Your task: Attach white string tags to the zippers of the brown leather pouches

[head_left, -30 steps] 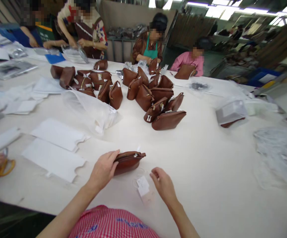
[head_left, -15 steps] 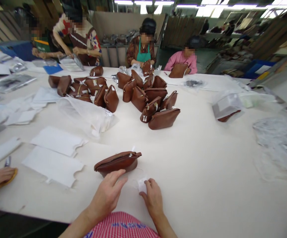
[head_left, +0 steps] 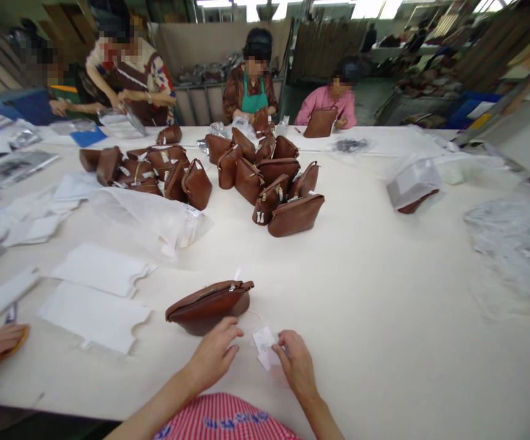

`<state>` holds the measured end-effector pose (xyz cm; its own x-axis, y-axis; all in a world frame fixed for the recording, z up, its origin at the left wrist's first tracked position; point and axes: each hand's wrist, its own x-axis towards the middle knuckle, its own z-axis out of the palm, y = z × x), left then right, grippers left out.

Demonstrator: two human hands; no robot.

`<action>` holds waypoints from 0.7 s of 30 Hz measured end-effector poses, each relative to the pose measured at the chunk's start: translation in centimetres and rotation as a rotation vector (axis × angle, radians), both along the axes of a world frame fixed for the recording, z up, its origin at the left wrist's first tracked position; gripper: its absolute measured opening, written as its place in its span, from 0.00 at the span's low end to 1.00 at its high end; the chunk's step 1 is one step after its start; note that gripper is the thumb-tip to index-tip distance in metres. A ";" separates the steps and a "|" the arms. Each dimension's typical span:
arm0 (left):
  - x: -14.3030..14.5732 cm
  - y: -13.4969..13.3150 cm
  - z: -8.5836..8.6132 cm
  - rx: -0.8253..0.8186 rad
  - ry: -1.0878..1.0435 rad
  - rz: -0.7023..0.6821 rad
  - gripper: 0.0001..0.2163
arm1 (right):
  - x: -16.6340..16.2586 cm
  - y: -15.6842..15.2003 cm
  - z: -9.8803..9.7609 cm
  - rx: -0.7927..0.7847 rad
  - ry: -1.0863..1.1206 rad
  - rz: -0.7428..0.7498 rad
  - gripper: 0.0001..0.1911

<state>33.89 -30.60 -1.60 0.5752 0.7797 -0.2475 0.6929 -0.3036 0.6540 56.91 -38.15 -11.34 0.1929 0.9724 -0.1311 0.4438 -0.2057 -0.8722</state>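
A brown leather pouch with a zip along its top stands on the white table in front of me. My left hand is open just below it, its fingers apart and close to the pouch's lower edge. A thin string runs from the pouch's right end to a white paper tag. The fingertips of my right hand pinch the tag's right edge. Something pale and see-through lies under those fingers, too faint to make out.
Brown pouches crowd the table's middle. White card sheets and a plastic bag lie left. Another person's hand rests at the left edge. A bagged pouch and crumpled plastic are right. Several people sit or stand opposite.
My right hand has shifted a little right, and more of the white tag shows. My left hand has drawn slightly away from the pouch. The whole view has moved slightly.
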 end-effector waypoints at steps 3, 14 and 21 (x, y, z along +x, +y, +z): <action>0.9 0.1 -0.5 -0.099 -0.007 -0.006 0.19 | 0.5 0.2 1.1 -0.052 0.186 0.003 0.17; 5.8 1.2 -1.3 -0.790 -0.411 0.032 0.35 | 1.5 2.6 7.2 -0.207 0.866 -0.022 0.23; 4.6 1.8 0.2 -0.834 -0.414 0.104 0.08 | 2.6 2.3 6.8 -0.238 0.938 -0.032 0.19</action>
